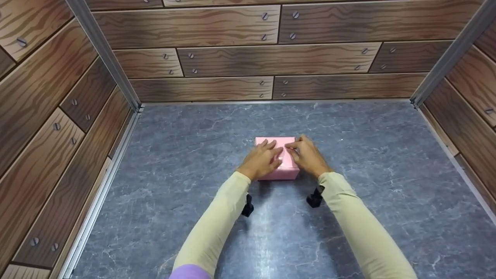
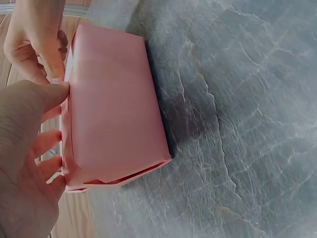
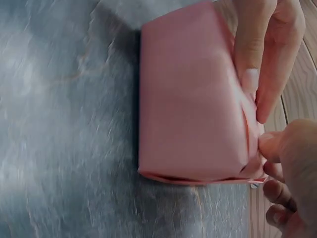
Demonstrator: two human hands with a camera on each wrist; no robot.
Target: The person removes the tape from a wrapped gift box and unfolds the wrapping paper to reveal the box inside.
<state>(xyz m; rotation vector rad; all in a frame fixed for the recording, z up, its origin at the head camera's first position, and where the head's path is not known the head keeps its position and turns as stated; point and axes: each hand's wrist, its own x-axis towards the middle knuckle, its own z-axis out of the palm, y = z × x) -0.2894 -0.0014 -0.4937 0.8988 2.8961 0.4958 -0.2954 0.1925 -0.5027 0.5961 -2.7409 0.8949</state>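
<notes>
A: Main item, with location?
B: Box [image 1: 288, 161], one, wrapped in pink paper. Sits on the grey marbled tabletop [image 1: 186, 155], beneath both hands, well apart from the plank-patterned walls [image 1: 232, 29].

A: Particulars by view?
B: Head view: box top with one small shiny spot [image 1: 279, 158], both arms, black fittings [image 1: 314, 198] under the wrists. Left wrist view: left-end gap [image 2: 132, 177] in the paper folds. Right wrist view: right-end gap [image 3: 198, 181], long and narrow. Neither gap shows from the head.

A: Left grip?
B: Left hand [image 1: 260, 159], one. Fingers apart and spread over the box top; thumb resting along the near upper edge, as the left wrist view shows. Touching, not wrapped round.

A: Right grip?
B: Right hand [image 1: 309, 157], one. Fingers curled, thumb and forefinger close together over the right half of the top, just beside the left fingertips. Right wrist view: thumb tip against the paper fold at the upper edge. Whether paper is clamped between the tips, cannot tell.

A: Pose?
B: Forearms, two, in pale yellow sleeves [image 1: 215, 217], slanting inward from the lower edge of the head view to meet at the box. Left palm faces down. Purple band [image 1: 190, 272] at the left elbow end, one.
</notes>
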